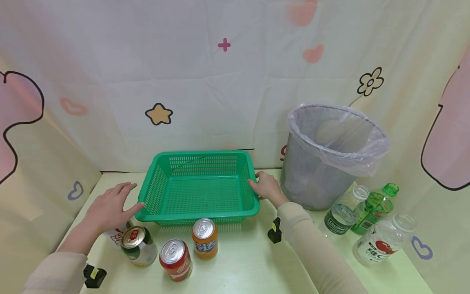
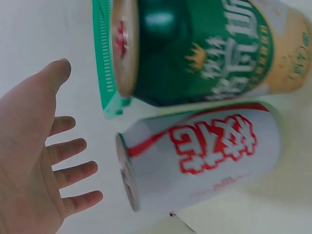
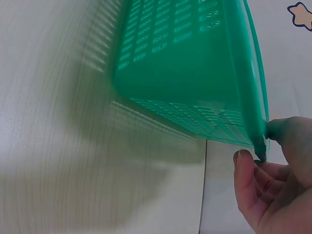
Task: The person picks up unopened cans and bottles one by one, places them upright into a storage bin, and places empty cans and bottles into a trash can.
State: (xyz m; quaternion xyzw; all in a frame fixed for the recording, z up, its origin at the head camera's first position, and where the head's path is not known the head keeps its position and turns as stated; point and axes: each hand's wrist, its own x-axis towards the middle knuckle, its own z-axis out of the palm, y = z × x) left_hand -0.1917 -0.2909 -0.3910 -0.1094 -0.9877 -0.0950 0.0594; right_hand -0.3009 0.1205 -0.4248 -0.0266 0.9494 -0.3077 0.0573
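A green plastic basket (image 1: pixel 202 198) stands on the table by the back curtain. My right hand (image 1: pixel 269 188) pinches its right rim between thumb and fingers, as the right wrist view also shows. Over the cans at the basket's left front corner is my left hand (image 1: pixel 110 207), fingers spread and holding nothing; its thumb tip lies close to the rim, and I cannot tell whether they touch. Beneath it stand a white can (image 2: pixel 200 153) with red lettering and a green-and-cream can (image 1: pixel 139 248). A red can (image 1: pixel 176 261) and an orange Fanta can (image 1: pixel 205 240) stand in front of the basket.
A grey mesh bin (image 1: pixel 312 177) lined with a clear bag stands behind my right forearm. To the right are a clear bottle (image 1: pixel 339 214) with a dark label, a green bottle (image 1: pixel 374 206) and a wide clear bottle (image 1: pixel 380 243). A patterned curtain (image 1: pixel 220 90) hangs behind.
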